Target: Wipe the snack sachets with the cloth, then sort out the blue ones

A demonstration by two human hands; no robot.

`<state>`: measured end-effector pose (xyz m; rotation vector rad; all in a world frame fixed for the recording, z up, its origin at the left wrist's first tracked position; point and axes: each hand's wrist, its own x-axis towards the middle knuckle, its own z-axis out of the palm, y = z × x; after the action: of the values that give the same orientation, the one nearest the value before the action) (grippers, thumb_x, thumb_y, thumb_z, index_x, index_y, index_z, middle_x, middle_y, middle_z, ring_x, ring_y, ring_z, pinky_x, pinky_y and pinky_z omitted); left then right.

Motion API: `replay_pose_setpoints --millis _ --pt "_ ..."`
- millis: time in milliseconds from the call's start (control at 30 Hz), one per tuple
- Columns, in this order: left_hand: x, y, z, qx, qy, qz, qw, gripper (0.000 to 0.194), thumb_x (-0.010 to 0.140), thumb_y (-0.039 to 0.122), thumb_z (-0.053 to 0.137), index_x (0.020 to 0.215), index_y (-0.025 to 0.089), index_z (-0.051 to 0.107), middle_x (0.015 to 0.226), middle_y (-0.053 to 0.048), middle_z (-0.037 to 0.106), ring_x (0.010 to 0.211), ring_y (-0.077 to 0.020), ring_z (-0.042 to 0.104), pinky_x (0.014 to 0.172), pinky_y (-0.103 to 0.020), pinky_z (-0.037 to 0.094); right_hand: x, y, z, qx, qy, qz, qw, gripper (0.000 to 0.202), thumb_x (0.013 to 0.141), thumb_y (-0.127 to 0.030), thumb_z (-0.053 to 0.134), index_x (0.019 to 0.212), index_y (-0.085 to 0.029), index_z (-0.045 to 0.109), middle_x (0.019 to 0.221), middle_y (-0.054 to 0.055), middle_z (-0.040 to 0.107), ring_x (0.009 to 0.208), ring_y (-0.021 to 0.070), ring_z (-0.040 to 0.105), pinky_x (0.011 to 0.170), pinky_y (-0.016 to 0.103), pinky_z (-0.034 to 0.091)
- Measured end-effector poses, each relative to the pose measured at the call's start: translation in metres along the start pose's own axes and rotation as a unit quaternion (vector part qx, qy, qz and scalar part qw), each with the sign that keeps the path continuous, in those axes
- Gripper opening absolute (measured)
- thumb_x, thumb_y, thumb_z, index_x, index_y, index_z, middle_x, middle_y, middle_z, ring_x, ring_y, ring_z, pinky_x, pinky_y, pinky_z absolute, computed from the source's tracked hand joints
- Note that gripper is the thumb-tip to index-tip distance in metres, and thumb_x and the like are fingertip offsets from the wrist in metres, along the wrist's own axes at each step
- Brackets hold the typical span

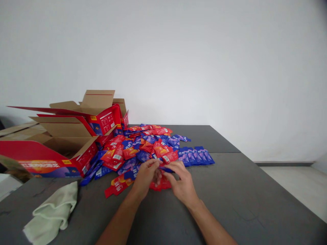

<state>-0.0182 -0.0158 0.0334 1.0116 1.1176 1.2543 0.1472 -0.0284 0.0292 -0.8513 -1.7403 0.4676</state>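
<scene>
My left hand (148, 177) and my right hand (182, 182) meet in front of the pile of red and blue sachets (138, 146). Between them is a blue sachet (167, 169), seen nearly edge-on, with the fingers of both hands pinched on it. Red sachets (163, 183) lie on the table just beneath my hands. Behind and right of my right hand, several blue sachets (196, 156) lie overlapped in a neat row. A red sachet (118, 185) rests left of my left hand.
Open red cartons (51, 163) with brown flaps stand at the left. A pale green cloth (52, 216) lies crumpled at the front left of the dark table (230, 204). A white wall rises behind.
</scene>
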Motion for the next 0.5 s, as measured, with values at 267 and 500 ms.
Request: replay_pose_setpoints --millis 267,500 --pt "-0.014 0.019 0.000 0.253 -0.036 0.321 0.912 0.017 0.082 0.029 0.068 0.095 0.027 0.078 0.102 -0.007 0.073 0.102 -0.0251 0.061 0.097 -0.037 0.044 -0.001 0.004 -0.002 0.036 0.025 0.028 0.999 0.014 0.093 -0.027 0.062 0.096 -0.025 0.076 0.095 0.005 0.071 0.092 0.0203 0.063 0.085 0.034 0.051" --pt "-0.014 0.006 0.009 0.245 -0.003 0.331 0.911 0.015 0.089 0.028 0.062 0.083 0.024 0.075 0.085 -0.005 0.069 0.088 -0.0215 0.060 0.083 -0.033 0.045 0.000 0.001 0.004 0.083 0.040 0.096 0.991 0.013 0.091 -0.030 0.065 0.091 -0.023 0.076 0.088 0.004 0.070 0.083 0.0182 0.063 0.077 0.030 0.050"
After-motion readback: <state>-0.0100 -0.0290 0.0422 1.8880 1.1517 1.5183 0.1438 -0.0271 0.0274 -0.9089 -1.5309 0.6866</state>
